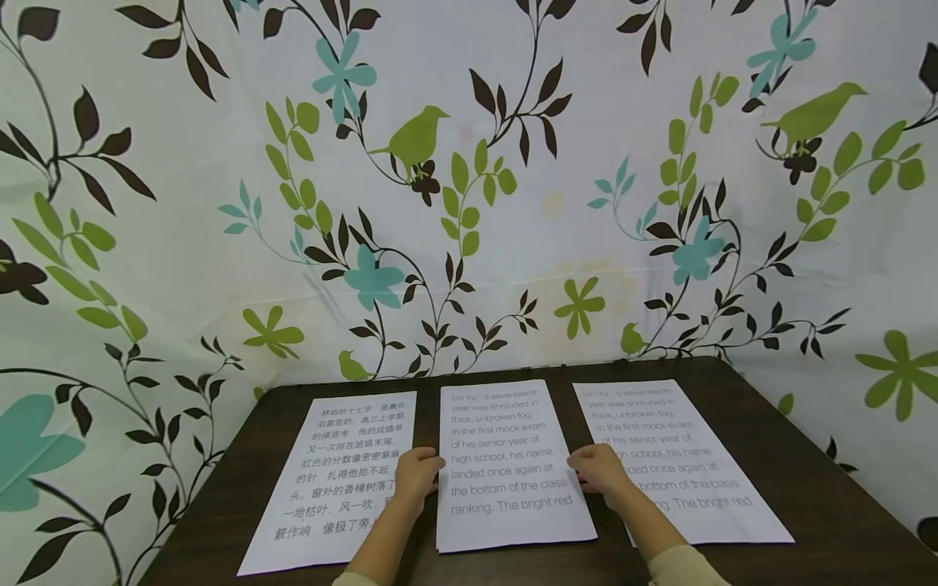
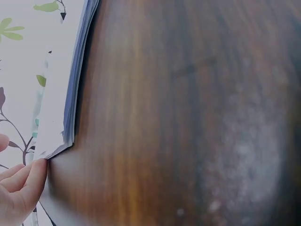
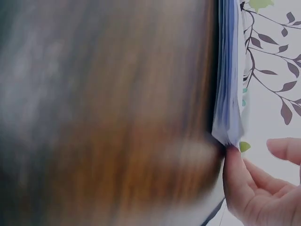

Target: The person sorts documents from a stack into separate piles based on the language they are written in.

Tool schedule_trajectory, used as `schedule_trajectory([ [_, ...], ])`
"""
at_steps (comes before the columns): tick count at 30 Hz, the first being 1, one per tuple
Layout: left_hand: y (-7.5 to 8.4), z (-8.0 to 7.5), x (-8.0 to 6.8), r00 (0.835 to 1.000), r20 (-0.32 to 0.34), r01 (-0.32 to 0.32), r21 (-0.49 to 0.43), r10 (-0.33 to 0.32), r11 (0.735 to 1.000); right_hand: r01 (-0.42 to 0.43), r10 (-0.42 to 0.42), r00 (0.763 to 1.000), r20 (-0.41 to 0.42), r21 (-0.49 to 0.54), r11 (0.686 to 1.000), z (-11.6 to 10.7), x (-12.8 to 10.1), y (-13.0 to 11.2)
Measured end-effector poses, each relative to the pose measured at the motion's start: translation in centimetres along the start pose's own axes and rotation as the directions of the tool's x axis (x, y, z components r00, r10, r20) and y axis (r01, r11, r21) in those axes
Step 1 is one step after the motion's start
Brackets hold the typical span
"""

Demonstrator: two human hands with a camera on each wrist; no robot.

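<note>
In the head view, a stack of printed English sheets (image 1: 506,472) lies in the middle of the dark table. My left hand (image 1: 418,476) is at its left edge and my right hand (image 1: 601,472) at its right edge. The left wrist view shows my left fingertips (image 2: 37,172) touching the end of the paper stack (image 2: 63,94), the thumb standing apart. In the right wrist view, a right fingertip (image 3: 231,157) meets the end of the layered sheets (image 3: 228,84), and the thumb (image 3: 284,149) is spread away from them.
A Chinese-printed sheet (image 1: 330,488) lies to the left, partly behind my left forearm. To the right, another English-printed sheet (image 1: 703,464) is partly covered by my right hand and forearm. Behind the dark wooden table (image 1: 777,439) hangs a leaf-and-bird patterned cloth (image 1: 557,203).
</note>
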State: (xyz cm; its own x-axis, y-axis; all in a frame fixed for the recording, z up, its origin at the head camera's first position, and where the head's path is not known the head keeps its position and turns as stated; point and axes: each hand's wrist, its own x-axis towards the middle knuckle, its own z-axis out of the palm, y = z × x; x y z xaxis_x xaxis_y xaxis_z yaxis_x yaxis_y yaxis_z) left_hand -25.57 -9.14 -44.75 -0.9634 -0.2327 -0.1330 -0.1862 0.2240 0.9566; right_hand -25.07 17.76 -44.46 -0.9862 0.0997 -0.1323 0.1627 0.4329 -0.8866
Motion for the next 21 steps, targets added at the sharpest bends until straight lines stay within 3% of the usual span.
schedule_trajectory([
  [10, -0.4, 0.1, 0.2, 1.0, -0.008, -0.021, -0.007, 0.021, 1.0, -0.021, 0.022, 0.999, -0.045, 0.034, 0.999, 0.6, 0.0, 0.3],
  [14, -0.7, 0.3, 0.5, 0.999, -0.047, 0.002, 0.003, -0.002, 1.0, -0.03, 0.032, 0.998, -0.049, 0.053, 0.998, 0.8, 0.1, 0.3],
  [17, -1.3, 0.6, 1.2, 0.997, -0.079, 0.014, 0.029, -0.011, 0.999, -0.023, 0.025, 0.998, -0.059, 0.041, 0.999, 1.0, 0.1, 0.1],
  [21, -3.3, 1.1, 3.0, 0.996, -0.083, -0.018, 0.084, 0.025, 0.996, 0.013, -0.017, 0.995, -0.096, -0.036, 0.999, 1.1, 0.1, -0.1],
])
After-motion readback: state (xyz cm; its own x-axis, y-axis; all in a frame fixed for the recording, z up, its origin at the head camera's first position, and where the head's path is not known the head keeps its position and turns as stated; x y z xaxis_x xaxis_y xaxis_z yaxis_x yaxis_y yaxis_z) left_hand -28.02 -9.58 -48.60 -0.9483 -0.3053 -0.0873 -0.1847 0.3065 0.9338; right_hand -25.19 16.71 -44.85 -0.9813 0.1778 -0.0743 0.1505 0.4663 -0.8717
